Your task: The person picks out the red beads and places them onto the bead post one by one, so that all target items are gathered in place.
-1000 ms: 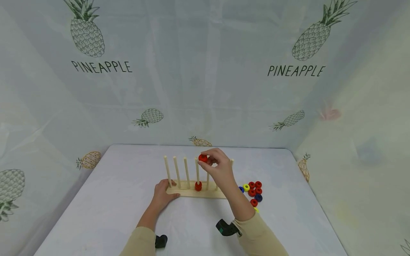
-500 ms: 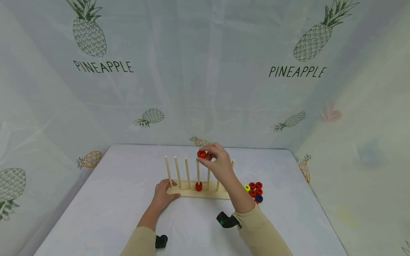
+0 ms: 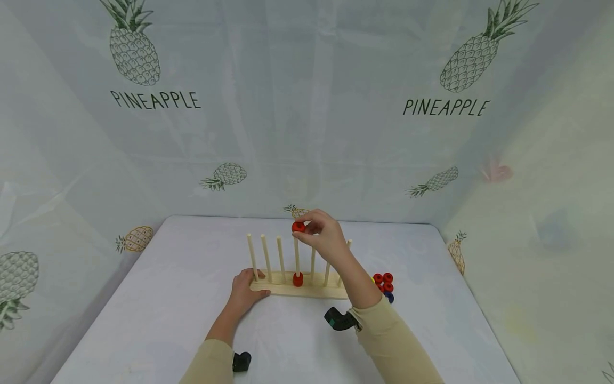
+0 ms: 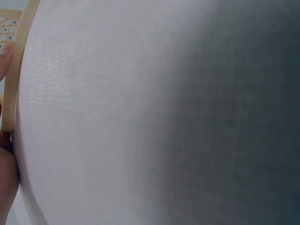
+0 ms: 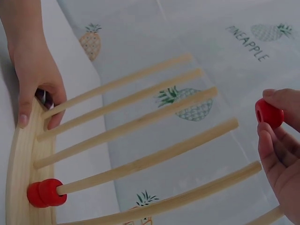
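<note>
A wooden peg rack (image 3: 283, 289) with a row of upright pegs stands on the table. My left hand (image 3: 241, 290) grips its left end, thumb in front and fingers behind. Two red beads (image 5: 47, 192) sit stacked at the foot of the fourth peg from the left. Thumb and fingers of my right hand (image 3: 327, 238) pinch another red bead (image 3: 298, 227) just over that peg's top. The right wrist view shows this bead's hole facing the peg tip (image 5: 233, 123), with a gap between. Only the rack's end and part of a hand show in the left wrist view.
Loose red beads (image 3: 388, 278) and a dark blue bead (image 3: 389, 297) lie right of the rack, partly hidden by my right forearm. A pineapple-print curtain (image 3: 307, 106) hangs behind and around the white table (image 3: 192, 298).
My right hand has moved slightly left and up with the red bead, bringing it over the fourth peg and turning it hole-down. My left hand has stayed on the rack.
</note>
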A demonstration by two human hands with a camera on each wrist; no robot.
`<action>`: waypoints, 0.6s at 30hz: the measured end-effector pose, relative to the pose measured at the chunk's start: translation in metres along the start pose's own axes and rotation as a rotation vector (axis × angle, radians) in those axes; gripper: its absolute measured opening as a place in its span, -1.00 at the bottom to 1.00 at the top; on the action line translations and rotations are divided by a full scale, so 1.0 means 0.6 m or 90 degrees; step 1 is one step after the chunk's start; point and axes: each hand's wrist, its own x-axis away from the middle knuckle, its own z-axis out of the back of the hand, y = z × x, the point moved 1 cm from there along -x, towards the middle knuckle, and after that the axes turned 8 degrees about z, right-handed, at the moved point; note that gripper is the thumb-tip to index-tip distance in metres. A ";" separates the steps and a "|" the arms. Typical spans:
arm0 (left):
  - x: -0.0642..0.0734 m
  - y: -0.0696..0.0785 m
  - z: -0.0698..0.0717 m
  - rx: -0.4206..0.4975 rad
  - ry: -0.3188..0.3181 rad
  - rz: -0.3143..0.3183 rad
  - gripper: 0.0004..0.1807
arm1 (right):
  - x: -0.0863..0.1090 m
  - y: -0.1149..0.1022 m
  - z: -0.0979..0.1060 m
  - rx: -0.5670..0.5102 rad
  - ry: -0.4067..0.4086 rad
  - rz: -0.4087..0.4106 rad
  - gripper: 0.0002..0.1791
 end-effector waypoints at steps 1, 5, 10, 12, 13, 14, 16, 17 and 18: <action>0.000 0.000 0.000 -0.001 0.001 -0.001 -0.55 | -0.001 0.001 0.000 -0.001 -0.004 -0.009 -0.71; 0.001 0.004 0.002 0.003 0.002 0.002 -0.55 | -0.001 0.004 0.000 0.000 -0.023 -0.031 -0.69; 0.001 0.006 0.002 0.000 0.002 0.001 -0.55 | 0.000 0.005 0.001 0.003 -0.040 -0.033 -0.70; 0.000 0.004 0.001 -0.001 0.000 0.003 -0.55 | 0.000 0.007 0.002 0.005 -0.046 -0.032 -0.71; 0.000 0.003 0.001 -0.001 -0.001 0.004 -0.55 | 0.000 0.007 0.003 0.008 -0.049 -0.033 -0.72; -0.001 0.002 0.001 0.000 -0.002 0.003 -0.54 | -0.001 0.008 0.004 0.011 -0.052 -0.032 -0.73; 0.000 0.000 0.001 0.006 -0.002 0.000 -0.54 | 0.000 0.010 0.005 0.016 -0.057 -0.032 -0.74; 0.001 -0.001 0.001 0.012 -0.001 -0.003 -0.54 | 0.000 0.011 0.005 0.018 -0.059 -0.032 -0.74; 0.001 -0.001 0.001 0.018 0.002 -0.010 -0.53 | 0.000 0.011 0.006 0.021 -0.061 -0.030 -0.74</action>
